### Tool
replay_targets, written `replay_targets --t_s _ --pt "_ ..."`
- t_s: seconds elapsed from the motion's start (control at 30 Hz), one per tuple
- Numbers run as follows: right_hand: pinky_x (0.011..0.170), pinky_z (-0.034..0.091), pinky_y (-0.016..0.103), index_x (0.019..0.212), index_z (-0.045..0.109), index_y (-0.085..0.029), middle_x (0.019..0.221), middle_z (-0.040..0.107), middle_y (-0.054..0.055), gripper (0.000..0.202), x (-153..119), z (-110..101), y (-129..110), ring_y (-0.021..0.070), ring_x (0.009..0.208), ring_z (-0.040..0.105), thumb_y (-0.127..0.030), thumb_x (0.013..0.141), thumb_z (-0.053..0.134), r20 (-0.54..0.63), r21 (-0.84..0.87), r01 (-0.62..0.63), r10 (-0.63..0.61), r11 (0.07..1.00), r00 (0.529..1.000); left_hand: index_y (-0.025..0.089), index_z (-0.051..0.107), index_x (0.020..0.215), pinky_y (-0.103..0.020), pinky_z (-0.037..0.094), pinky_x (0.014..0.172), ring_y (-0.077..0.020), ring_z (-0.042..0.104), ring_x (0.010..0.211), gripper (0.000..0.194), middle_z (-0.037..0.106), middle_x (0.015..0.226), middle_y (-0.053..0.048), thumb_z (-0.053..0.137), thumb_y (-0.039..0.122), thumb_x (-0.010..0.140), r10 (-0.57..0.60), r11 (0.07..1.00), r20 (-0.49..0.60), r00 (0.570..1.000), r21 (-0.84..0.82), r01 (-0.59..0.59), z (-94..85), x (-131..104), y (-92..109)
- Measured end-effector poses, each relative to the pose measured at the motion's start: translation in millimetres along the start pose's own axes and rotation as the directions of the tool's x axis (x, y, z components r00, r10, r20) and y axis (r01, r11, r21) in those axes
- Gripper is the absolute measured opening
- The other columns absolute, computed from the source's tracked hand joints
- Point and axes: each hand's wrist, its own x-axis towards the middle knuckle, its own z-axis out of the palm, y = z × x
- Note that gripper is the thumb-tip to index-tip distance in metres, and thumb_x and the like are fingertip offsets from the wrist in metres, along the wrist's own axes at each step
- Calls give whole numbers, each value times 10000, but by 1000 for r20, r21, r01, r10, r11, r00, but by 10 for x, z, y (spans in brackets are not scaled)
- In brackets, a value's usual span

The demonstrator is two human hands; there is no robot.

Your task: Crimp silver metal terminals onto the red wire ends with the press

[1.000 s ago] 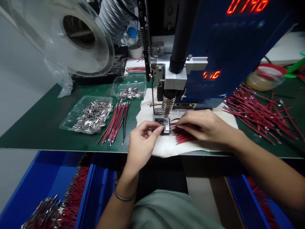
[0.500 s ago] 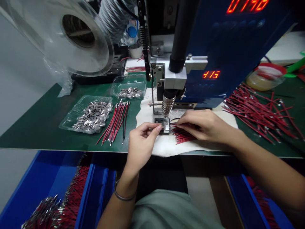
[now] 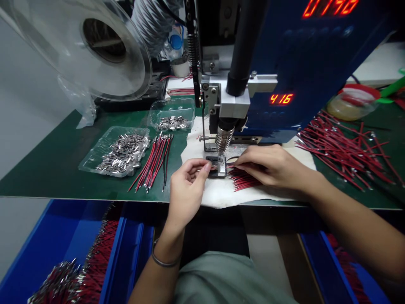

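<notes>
- Small metal fixture point(image 3: 218, 165), centre of frame, directly under the machine's ribbed nozzle point(image 3: 223, 140): silver block on a dark base, resting on a white cloth point(image 3: 221, 192).
- Left hand point(image 3: 186, 192): thumb and forefinger pinched together on a small part, too small to identify, at the fixture's left side.
- Right hand point(image 3: 268, 165): fingers closed over a loose bundle of red wires point(image 3: 243, 179), feeding an end toward the fixture from the right.
- Step, as judged: seating wire and part under the nozzle; next calls for steady alignment.
- Left of centre: tray of metal terminals point(image 3: 118, 151), red-black wire bunch point(image 3: 155, 162).
- Right edge: pile of red wires point(image 3: 344, 152).
</notes>
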Motion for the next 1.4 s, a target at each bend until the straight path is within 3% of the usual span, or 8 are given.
replay_targets --t_s 0.2,0.33,0.5,0.63,0.93,1.03,1.2,1.4 --pt "689 432 249 1040 614 -161 894 637 43 148 -13 -4 9 129 782 592 -172 916 534 7 2 -4 4 1000 1000 160 744 962 -201 482 606 -148 645 764 240 714 882 -75 680 343 819 12 999 -35 999 51 -10 0 -22 26" --pt "689 432 251 1038 611 -162 893 637 42 144 -12 3 7 130 780 593 -174 918 533 9 3 0 0 1000 1000 146 737 939 -205 488 601 -141 642 707 243 711 829 -73 680 349 819 10 999 -47 999 31 -9 5 -26 21" --pt "692 433 251 1024 608 -167 892 637 38 130 -22 0 1 129 782 595 -180 923 527 11 -2 -6 6 1000 1000 133 683 853 -161 388 459 -42 464 456 240 699 780 -60 668 371 831 -15 1000 -55 998 9 16 10 -16 29" --pt "683 430 251 1023 608 -160 881 628 37 129 -25 -1 3 125 770 587 -182 925 527 14 -2 -4 4 1000 1000 132 628 828 -158 287 383 -28 363 402 262 681 728 -54 643 394 847 -27 999 -41 999 -21 26 13 -9 52" --pt "679 429 249 1016 612 -162 873 634 42 130 8 6 -1 130 763 588 -180 926 520 14 3 -8 8 1000 1000 164 676 937 -153 329 430 -35 429 475 212 676 817 -46 691 334 811 5 1000 -19 1000 -29 -5 -15 -16 6" --pt "678 427 253 1022 613 -165 881 634 46 134 -1 1 -7 132 762 585 -184 924 524 19 5 -14 14 1000 1000 168 706 976 -165 361 459 -69 484 533 242 648 747 -41 686 344 811 13 1000 -17 1000 18 -12 -20 -17 -4" --pt "688 425 261 1036 611 -175 899 635 44 141 -19 3 3 132 776 579 -181 920 532 24 11 -24 24 1000 999 170 728 957 -181 384 496 -134 590 712 234 678 894 -79 652 355 835 45 995 -1 999 88 -45 -18 -11 6" --pt "688 431 252 1032 609 -166 895 637 44 138 -12 3 22 128 776 585 -172 915 536 12 14 -4 3 1000 1000 207 707 1041 -179 276 405 -48 431 499 255 661 928 -67 575 368 894 37 996 71 997 83 -43 -28 9 42"
